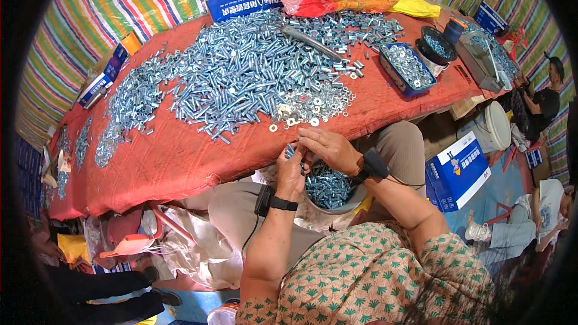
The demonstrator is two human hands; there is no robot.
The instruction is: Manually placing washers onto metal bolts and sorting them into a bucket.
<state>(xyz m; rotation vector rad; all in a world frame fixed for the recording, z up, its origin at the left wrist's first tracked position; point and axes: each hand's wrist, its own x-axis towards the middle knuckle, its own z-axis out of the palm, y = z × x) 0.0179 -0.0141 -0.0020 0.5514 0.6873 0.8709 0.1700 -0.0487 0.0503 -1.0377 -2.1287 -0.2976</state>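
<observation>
Just past the table's near edge my two hands are close together. My left hand (291,173) is closed around a few shiny bluish metal bolts (289,151), whose ends show between the thumb and fingers. My right hand (332,149) reaches over from the right, its fingers bent and pinched beside the left fingertips; whatever they hold is too small or hidden. Below both hands stands a bucket (350,202) between my knees, filled with metal bolts (328,185). Nearest to the hands on the table are loose flat washers (314,106).
A large heap of metal bolts and sleeves (241,69) covers the red-clothed table (174,165). To the right are a blue basket of small parts (409,67), a black bowl (438,45) and a blue carton (459,171). Other people (546,93) sit at the right.
</observation>
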